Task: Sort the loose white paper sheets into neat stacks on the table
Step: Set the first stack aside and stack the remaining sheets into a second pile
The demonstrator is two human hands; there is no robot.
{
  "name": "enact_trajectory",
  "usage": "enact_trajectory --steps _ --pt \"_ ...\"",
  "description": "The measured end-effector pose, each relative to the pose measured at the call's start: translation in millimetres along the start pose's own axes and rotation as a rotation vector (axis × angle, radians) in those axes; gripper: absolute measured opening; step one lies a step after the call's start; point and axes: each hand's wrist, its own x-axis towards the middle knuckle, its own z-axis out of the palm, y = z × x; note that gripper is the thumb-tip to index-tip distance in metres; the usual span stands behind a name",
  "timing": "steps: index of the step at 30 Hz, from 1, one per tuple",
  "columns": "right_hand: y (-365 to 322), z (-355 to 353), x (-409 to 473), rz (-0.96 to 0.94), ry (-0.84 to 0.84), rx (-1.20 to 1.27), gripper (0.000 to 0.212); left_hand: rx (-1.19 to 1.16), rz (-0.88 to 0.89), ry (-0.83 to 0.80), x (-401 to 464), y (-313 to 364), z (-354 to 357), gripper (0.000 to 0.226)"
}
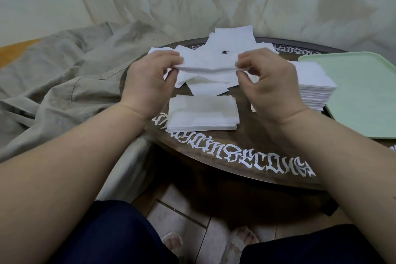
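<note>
Now both hands' fingers pinch a sheet.

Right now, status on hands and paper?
Left hand and right hand each grip an end of one sheet, held above the table. Near stack neat; loose pile unsorted. Nothing in the way.

A pale green tray lies on the right, partly out of frame. Grey-beige cloth lies crumpled at left and is draped behind. Tiled floor shows below, with two slippers on it.
</note>
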Motion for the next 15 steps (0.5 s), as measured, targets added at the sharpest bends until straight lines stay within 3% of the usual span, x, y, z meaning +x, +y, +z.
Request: enact_trajectory --steps 2,5,7,12,15 --pt "2 1 -5 -0.018 -0.083 -0.032 0.008 0.02 0.002 -0.07 -9 -6 0 0.019" --pt "7 3 -21 0.073 -0.447 -0.117 0.007 0.072 -0.136 -0.344 -29 -15 -2 0.015" --pt "9 5 -26 0.127 -0.557 -0.105 0.013 0.072 -0.191 -0.46 -35 -18 -3 0.01" --pt "6 10 -26 0.11 -0.471 -0.072 0.022 -0.04 -0.238 -0.435 -35 -12 0 0.031" --pt "5 10 -22 0.071 -0.349 -0.058 0.011 -0.114 -0.291 -0.291 -31 -8 0 0.023"
